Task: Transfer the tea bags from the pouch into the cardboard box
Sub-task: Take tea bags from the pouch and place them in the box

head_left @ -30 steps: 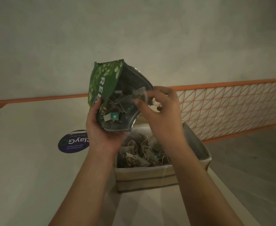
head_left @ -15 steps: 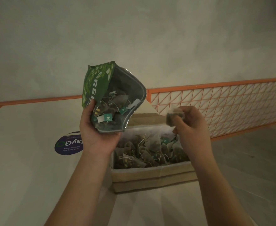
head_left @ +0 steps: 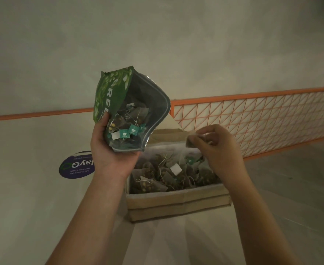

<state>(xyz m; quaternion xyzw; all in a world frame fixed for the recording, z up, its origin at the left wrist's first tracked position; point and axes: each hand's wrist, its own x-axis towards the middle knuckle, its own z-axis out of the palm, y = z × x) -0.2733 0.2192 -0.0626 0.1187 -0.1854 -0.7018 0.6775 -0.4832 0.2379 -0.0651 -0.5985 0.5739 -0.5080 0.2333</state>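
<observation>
While your left hand grips the pouch | your right hand pinches a tea bag over the cardboard box.

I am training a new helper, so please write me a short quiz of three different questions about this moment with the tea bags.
1. True or false: the left hand holds the green pouch with its mouth open toward the camera.
2. What does the right hand pinch?
A. a spoon
B. a tea bag
C. the box flap
3. Fill in: the cardboard box below the hands already contains many ____.

Key:
1. true
2. B
3. tea bags
</observation>
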